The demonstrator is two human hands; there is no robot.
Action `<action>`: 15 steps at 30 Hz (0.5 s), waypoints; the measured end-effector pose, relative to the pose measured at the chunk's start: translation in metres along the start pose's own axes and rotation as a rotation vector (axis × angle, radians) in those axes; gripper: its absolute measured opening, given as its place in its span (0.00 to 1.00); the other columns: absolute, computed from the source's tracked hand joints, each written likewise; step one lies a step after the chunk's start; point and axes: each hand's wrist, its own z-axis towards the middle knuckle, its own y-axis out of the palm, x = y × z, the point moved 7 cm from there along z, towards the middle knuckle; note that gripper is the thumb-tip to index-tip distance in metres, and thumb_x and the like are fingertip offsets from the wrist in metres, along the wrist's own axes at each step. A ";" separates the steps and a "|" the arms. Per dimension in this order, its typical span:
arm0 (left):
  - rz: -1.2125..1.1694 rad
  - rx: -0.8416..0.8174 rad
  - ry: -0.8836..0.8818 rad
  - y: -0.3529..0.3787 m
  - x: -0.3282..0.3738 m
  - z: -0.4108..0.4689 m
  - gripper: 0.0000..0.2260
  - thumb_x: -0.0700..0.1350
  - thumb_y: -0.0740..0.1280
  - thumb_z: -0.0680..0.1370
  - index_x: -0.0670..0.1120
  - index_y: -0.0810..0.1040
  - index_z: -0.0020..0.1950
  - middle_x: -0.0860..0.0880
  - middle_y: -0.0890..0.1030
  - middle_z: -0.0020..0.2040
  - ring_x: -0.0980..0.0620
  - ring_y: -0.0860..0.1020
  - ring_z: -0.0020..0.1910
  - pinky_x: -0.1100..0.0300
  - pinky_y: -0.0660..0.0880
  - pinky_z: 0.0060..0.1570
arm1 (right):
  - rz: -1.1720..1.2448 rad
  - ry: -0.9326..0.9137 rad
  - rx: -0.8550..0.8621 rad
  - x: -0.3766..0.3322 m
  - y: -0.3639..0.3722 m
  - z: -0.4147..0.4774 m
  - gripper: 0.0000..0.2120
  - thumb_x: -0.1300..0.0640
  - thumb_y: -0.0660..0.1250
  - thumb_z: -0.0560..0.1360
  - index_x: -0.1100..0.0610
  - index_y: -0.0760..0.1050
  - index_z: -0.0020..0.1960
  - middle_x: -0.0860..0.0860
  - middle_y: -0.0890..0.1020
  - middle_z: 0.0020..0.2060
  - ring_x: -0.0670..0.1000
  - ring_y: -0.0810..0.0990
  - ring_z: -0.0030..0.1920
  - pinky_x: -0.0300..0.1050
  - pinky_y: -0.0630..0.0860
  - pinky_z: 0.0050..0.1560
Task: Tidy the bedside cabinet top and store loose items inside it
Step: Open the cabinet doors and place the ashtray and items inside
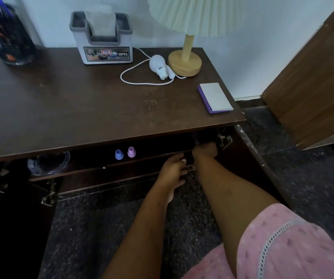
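The dark brown bedside cabinet stands with both doors open. On its top lie a white light bulb and a purple-edged notepad near the right front corner. On the inner shelf sit a glass dish, a blue cap and a pink cap. My left hand rests on the shelf's front edge, fingers spread, holding nothing. My right hand is curled deep inside at the right, against a dark object in shadow; its grip is not visible.
A black mesh pen holder stands at the back left, a grey tissue box at the back middle. A lamp with a wooden base and looped white cord sits at the back right. A wooden board leans at the right.
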 end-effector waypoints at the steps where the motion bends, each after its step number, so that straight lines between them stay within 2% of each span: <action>1: 0.010 0.002 0.002 0.001 0.004 -0.003 0.18 0.46 0.57 0.82 0.49 0.65 0.72 0.48 0.70 0.69 0.47 0.72 0.64 0.50 0.68 0.62 | -0.037 -0.009 0.003 -0.001 -0.005 -0.004 0.21 0.62 0.65 0.75 0.65 0.69 0.66 0.62 0.72 0.66 0.59 0.71 0.66 0.44 0.69 0.62; 3: 0.046 0.007 -0.005 0.003 0.013 -0.011 0.17 0.46 0.57 0.82 0.48 0.66 0.71 0.47 0.71 0.69 0.47 0.72 0.63 0.51 0.68 0.62 | -0.149 -0.047 -0.027 -0.007 -0.010 -0.014 0.20 0.61 0.64 0.75 0.64 0.69 0.66 0.62 0.71 0.66 0.60 0.72 0.65 0.46 0.69 0.62; 5: 0.112 0.008 -0.011 0.003 0.026 -0.019 0.16 0.46 0.58 0.81 0.47 0.69 0.69 0.47 0.72 0.67 0.47 0.73 0.60 0.53 0.68 0.59 | -0.324 -0.146 -0.127 -0.021 -0.009 -0.029 0.19 0.60 0.63 0.75 0.62 0.70 0.65 0.61 0.71 0.65 0.60 0.72 0.64 0.48 0.71 0.60; 7: 0.187 0.012 -0.008 -0.004 0.044 -0.030 0.11 0.46 0.59 0.81 0.47 0.74 0.62 0.47 0.77 0.59 0.48 0.75 0.55 0.54 0.68 0.56 | -0.597 -0.221 -0.365 -0.038 0.001 -0.053 0.15 0.58 0.60 0.78 0.63 0.72 0.62 0.60 0.73 0.64 0.59 0.75 0.61 0.48 0.72 0.58; 8: 0.227 0.019 -0.001 -0.011 0.056 -0.036 0.09 0.47 0.59 0.80 0.47 0.75 0.57 0.47 0.79 0.53 0.49 0.76 0.51 0.55 0.69 0.54 | -0.697 -0.234 -0.528 -0.045 0.005 -0.068 0.11 0.58 0.58 0.79 0.62 0.74 0.57 0.59 0.75 0.61 0.56 0.78 0.55 0.46 0.74 0.54; 10: 0.297 0.058 0.026 -0.031 0.080 -0.051 0.08 0.48 0.59 0.80 0.47 0.75 0.52 0.49 0.80 0.43 0.51 0.77 0.43 0.57 0.70 0.48 | -0.738 -0.137 -0.861 -0.055 0.007 -0.103 0.11 0.54 0.55 0.81 0.56 0.72 0.44 0.52 0.78 0.49 0.48 0.76 0.39 0.41 0.71 0.40; 12: 0.254 0.116 0.110 -0.056 0.106 -0.064 0.08 0.47 0.59 0.80 0.47 0.76 0.51 0.50 0.79 0.41 0.52 0.77 0.40 0.58 0.70 0.44 | -0.829 -0.101 -1.058 -0.073 0.000 -0.135 0.13 0.51 0.53 0.81 0.52 0.71 0.42 0.47 0.78 0.41 0.44 0.75 0.38 0.39 0.67 0.39; 14: 0.098 0.185 0.234 -0.077 0.131 -0.077 0.07 0.45 0.59 0.80 0.47 0.76 0.47 0.50 0.79 0.40 0.53 0.76 0.39 0.60 0.72 0.41 | -0.841 -0.219 -1.090 -0.105 -0.007 -0.151 0.14 0.50 0.54 0.81 0.51 0.74 0.42 0.46 0.79 0.38 0.43 0.77 0.37 0.38 0.67 0.39; 15: 0.011 0.212 0.282 -0.086 0.140 -0.082 0.08 0.44 0.59 0.80 0.48 0.76 0.45 0.50 0.79 0.39 0.53 0.76 0.38 0.60 0.72 0.40 | -0.778 -0.312 -1.041 -0.125 -0.009 -0.155 0.13 0.52 0.57 0.79 0.52 0.76 0.41 0.47 0.80 0.37 0.44 0.78 0.36 0.38 0.68 0.38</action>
